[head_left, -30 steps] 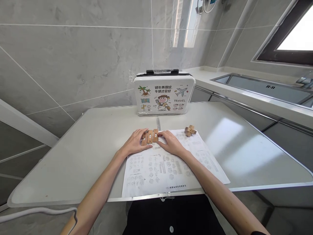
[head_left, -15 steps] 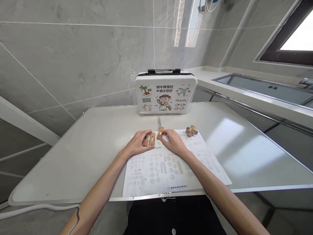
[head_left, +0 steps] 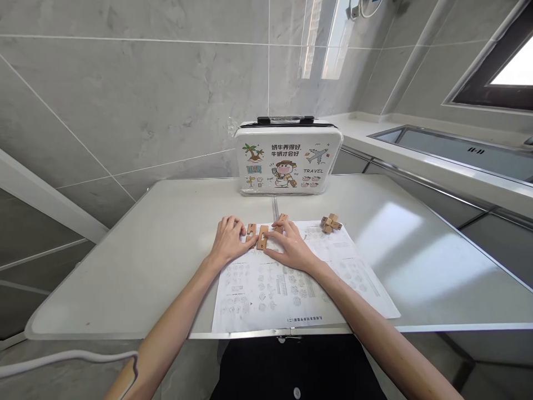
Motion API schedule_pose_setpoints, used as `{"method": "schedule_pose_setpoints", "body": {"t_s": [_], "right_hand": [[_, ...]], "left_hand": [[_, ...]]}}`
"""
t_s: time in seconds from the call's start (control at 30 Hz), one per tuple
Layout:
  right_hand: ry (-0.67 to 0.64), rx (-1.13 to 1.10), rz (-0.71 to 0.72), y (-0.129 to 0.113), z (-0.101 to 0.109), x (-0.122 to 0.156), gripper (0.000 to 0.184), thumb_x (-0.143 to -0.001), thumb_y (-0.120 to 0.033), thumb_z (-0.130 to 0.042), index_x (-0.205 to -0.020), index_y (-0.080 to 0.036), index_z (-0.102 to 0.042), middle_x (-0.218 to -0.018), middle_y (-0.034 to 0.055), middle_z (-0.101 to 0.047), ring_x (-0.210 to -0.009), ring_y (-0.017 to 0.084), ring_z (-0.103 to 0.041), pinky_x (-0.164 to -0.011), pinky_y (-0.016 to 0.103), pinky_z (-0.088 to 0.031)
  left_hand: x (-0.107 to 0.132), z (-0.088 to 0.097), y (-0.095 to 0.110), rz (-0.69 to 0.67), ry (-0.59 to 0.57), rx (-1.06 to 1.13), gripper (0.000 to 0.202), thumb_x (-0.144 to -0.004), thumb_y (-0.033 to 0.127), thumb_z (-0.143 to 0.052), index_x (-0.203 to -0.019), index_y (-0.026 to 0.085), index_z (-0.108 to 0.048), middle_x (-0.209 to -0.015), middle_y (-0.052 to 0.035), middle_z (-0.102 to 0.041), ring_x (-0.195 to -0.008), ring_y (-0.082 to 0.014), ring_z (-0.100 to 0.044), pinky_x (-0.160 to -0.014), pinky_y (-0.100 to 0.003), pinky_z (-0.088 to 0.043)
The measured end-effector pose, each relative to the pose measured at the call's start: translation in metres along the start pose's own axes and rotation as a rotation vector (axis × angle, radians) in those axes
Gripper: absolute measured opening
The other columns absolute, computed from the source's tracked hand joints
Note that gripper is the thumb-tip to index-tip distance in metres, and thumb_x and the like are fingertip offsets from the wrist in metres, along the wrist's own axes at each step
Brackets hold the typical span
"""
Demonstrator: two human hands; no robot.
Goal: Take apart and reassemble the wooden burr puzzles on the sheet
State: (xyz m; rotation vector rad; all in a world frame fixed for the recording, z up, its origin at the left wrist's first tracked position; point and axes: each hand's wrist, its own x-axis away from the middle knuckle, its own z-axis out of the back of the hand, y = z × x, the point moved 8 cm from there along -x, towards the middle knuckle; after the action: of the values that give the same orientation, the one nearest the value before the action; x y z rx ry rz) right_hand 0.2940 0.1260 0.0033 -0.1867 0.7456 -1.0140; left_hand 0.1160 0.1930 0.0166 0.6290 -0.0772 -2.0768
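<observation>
Three flat wooden puzzle pieces with cut-out slots lie near the top of a printed sheet [head_left: 258, 311]. My left hand [head_left: 228, 238] rests beside the left wooden piece [head_left: 251, 228], fingers bent and apart from the thumb, which reaches over that piece's lower part. My right hand [head_left: 293, 247] has index finger and thumb at the middle wooden piece [head_left: 262, 244], gripping it by its right side and lower end. Beyond the right hand's fingers lies the right wooden piece [head_left: 283, 217], partly covered by them.
An assembled wooden burr puzzle [head_left: 331, 223] sits on the sheet's upper right corner. A white case with cartoon prints [head_left: 287, 161] stands at the back of the white table [head_left: 166, 255]. A counter with a sink [head_left: 453, 150] is at the right, and a white cable [head_left: 70, 355] at lower left.
My right hand has let go of the right piece and shifted left to the middle piece. My left fingers have drawn back from the left piece. The view has turned slightly left.
</observation>
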Motion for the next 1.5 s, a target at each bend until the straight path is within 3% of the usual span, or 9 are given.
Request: {"method": "schedule_pose_setpoints", "body": {"t_s": [0.37, 0.57, 0.73, 0.87, 1.03, 1.2, 1.33, 1.5], "right_hand": [[-0.048, 0.012, 0.028, -0.004, -0.006, 0.003, 0.025, -0.093, -0.046, -0.072, -0.109, -0.027, -0.070, -0.139, 0.0131, -0.053, -0.132, 0.034, -0.048, -0.111, 0.054, -0.044], [-0.090, 0.030, 0.014, -0.002, -0.009, 0.002, 0.052, -0.094, -0.048, -0.068, -0.141, -0.027, -0.056, -0.150, 0.0132, -0.056, -0.149, 0.039, -0.034, -0.120, 0.059, -0.029], [-0.071, -0.014, 0.021, -0.001, -0.007, 0.001, 0.059, -0.089, -0.049, -0.075, -0.139, -0.025, -0.056, -0.138, 0.0126, -0.065, -0.145, 0.040, -0.040, -0.119, 0.059, -0.029], [0.049, -0.075, -0.019, 0.002, 0.007, -0.002, 0.057, -0.083, -0.050, -0.080, -0.132, -0.025, -0.062, -0.133, 0.0130, -0.066, -0.135, 0.037, -0.052, -0.118, 0.057, -0.034], [0.259, -0.376, -0.228, 0.023, 0.030, -0.003, 0.052, -0.085, -0.050, -0.079, -0.130, -0.026, -0.065, -0.138, 0.0116, -0.064, -0.131, 0.031, -0.058, -0.112, 0.050, -0.045], [0.258, -0.894, -0.402, 0.044, 0.019, -0.001, 0.053, -0.086, -0.054, -0.079, -0.130, -0.027, -0.067, -0.137, 0.0084, -0.068, -0.130, 0.029, -0.061, -0.109, 0.046, -0.050], [0.268, -1.151, -0.456, 0.050, 0.008, 0.001, 0.053, -0.086, -0.056, -0.078, -0.130, -0.028, -0.068, -0.142, 0.0075, -0.067, -0.135, 0.031, -0.058, -0.112, 0.047, -0.047], [0.150, -1.293, -0.417, 0.041, -0.001, 0.000, 0.058, -0.086, -0.058, -0.079, -0.135, -0.031, -0.068, -0.148, 0.0080, -0.062, -0.133, 0.033, -0.060, -0.111, 0.048, -0.047]], "left_hand": [[0.003, 0.007, 0.001, 0.047, 0.037, -0.065, 0.038, -0.092, 0.044, -0.066, -0.063, 0.021, -0.059, -0.099, -0.0108, -0.067, -0.111, -0.0310, -0.055, -0.099, -0.048, -0.044], [0.002, 0.000, 0.000, 0.024, 0.046, -0.020, 0.030, -0.099, 0.038, -0.058, -0.076, 0.020, -0.064, -0.100, -0.0110, -0.068, -0.107, -0.0298, -0.057, -0.093, -0.044, -0.046], [0.001, 0.001, -0.002, 0.090, 0.065, 0.139, 0.031, -0.102, 0.040, -0.052, -0.079, 0.020, -0.061, -0.088, -0.0068, -0.068, -0.094, -0.0247, -0.059, -0.088, -0.038, -0.045], [0.002, -0.003, 0.000, 0.211, -0.020, 0.435, 0.035, -0.105, 0.047, -0.048, -0.086, 0.021, -0.061, -0.070, 0.0017, -0.063, -0.065, -0.0156, -0.055, -0.070, -0.029, -0.043], [0.006, -0.020, 0.016, 0.317, -0.177, 0.940, 0.042, -0.102, 0.059, -0.050, -0.087, 0.021, -0.055, -0.058, 0.0069, -0.044, -0.048, -0.0099, -0.039, -0.051, -0.023, -0.032], [0.012, -0.037, 0.036, 0.457, -0.377, 1.408, 0.046, -0.094, 0.064, -0.064, -0.090, 0.022, -0.047, -0.061, 0.0108, -0.033, -0.043, -0.0051, -0.025, -0.042, -0.018, -0.020], [0.017, -0.040, 0.042, 0.523, -0.435, 1.513, 0.045, -0.092, 0.060, -0.069, -0.091, 0.021, -0.048, -0.061, 0.0113, -0.032, -0.041, -0.0040, -0.026, -0.040, -0.016, -0.021], [0.019, -0.041, 0.047, 0.521, -0.462, 1.532, 0.043, -0.093, 0.058, -0.069, -0.098, 0.019, -0.054, -0.060, 0.0111, -0.033, -0.041, -0.0045, -0.027, -0.040, -0.016, -0.023]]}}
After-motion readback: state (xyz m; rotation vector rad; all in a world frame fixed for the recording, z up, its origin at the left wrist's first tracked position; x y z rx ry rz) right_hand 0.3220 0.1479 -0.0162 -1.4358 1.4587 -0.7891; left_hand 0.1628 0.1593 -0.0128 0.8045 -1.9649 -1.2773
